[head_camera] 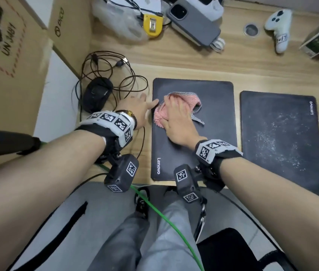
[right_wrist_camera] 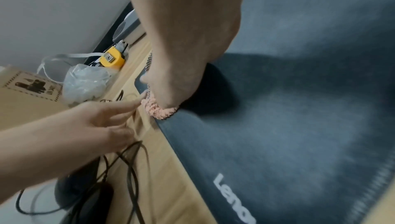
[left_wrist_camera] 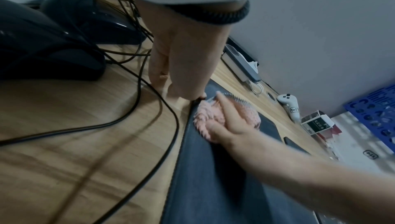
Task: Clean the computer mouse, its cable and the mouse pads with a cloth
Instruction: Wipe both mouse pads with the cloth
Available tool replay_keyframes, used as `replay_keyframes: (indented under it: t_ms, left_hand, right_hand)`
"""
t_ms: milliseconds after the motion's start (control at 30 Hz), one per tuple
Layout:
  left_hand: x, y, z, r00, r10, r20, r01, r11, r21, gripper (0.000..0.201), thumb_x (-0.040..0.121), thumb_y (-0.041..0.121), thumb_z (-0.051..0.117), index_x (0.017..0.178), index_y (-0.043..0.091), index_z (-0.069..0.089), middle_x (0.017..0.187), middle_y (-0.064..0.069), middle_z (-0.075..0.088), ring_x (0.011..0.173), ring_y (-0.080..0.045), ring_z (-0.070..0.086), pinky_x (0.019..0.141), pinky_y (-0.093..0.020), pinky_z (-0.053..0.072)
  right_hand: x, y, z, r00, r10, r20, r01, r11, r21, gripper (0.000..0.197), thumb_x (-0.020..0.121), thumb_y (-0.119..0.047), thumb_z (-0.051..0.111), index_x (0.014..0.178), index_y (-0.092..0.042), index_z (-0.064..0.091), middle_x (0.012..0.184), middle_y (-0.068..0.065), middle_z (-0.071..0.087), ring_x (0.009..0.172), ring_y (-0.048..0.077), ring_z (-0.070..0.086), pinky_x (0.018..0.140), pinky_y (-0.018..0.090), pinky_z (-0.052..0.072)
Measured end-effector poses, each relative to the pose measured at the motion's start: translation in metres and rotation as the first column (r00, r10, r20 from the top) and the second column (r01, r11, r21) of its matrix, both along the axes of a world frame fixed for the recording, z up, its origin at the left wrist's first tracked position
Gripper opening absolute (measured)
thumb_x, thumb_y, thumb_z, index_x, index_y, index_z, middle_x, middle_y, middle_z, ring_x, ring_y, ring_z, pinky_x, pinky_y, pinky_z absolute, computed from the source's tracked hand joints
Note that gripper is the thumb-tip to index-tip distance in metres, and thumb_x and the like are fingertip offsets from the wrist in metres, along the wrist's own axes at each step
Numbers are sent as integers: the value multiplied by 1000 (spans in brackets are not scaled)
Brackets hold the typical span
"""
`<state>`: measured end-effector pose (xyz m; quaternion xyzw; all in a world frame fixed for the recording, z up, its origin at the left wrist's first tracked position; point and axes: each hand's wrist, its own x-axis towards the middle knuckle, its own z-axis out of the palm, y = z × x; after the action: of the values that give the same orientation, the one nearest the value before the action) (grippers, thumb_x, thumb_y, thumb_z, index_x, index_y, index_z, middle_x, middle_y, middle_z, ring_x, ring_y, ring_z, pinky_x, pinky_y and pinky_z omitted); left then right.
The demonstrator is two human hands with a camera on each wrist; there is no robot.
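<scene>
Two mouse pads: left pad (head_camera: pixel 193 130), right pad (head_camera: pixel 280 139). One cloth (head_camera: pixel 176 108) on left pad; right hand (head_camera: pixel 176 122) flat, fingers spread, pressing cloth. Left hand (head_camera: pixel 135 109) flat, fingertips spread at left pad's edge.

Just left of our left fingers (head_camera: pixel 150 105) the tangled cable (head_camera: pixel 127 83) and the mouse (head_camera: pixel 97 94) crowd the bench (head_camera: pixel 174 61); cardboard boxes (head_camera: pixel 18 55) wall off that side beyond them. Ahead of our right fingers (head_camera: pixel 171 102) the pad (head_camera: pixel 213 133) lies bare, then a strip of open bench before the phone (head_camera: pixel 193 22) and tape measure (head_camera: pixel 152 25). Right of our fingers a narrow gap of bench separates this pad from the dusty second pad (head_camera: pixel 279 141).
</scene>
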<state>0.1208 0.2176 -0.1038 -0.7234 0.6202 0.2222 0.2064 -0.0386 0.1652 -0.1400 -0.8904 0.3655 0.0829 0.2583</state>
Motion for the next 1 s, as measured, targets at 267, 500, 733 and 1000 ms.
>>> replay_keyframes:
  t_ms: [267,500,733,1000]
  left_hand:
    - [-7,6,-6,998,50,42,-48,998,-46,74,88,24,53,150,24,12,148,-7,23,123,-33,40,76,-40,44]
    - [-15,5,-11,984,178,-6,-178,983,-48,69,92,49,44,149,23,15,153,-8,17,132,-38,29,102,-49,37]
    - [-26,6,-14,961,270,-69,-272,962,-29,89,88,59,53,153,25,2,160,-5,-2,144,-39,5,114,-50,16]
    - [-24,4,-23,954,288,-85,-292,956,-31,92,87,58,56,153,23,1,159,-9,-2,142,-43,3,116,-52,15]
  right_hand:
    - [7,-3,4,996,63,-62,-62,998,14,67,101,-31,38,154,-10,3,161,13,-2,148,28,-5,117,43,-6]
    - [-35,81,-1,975,221,-31,-220,975,14,69,97,-29,45,153,-9,11,160,13,10,147,31,5,118,50,1]
    - [-95,94,1,995,98,-24,-97,993,61,69,100,-30,40,154,-15,0,162,6,-3,149,23,-7,119,39,-8]
    - [-185,57,-1,958,-284,-32,284,959,-14,72,89,-34,37,150,-4,17,154,14,22,143,29,13,119,42,4]
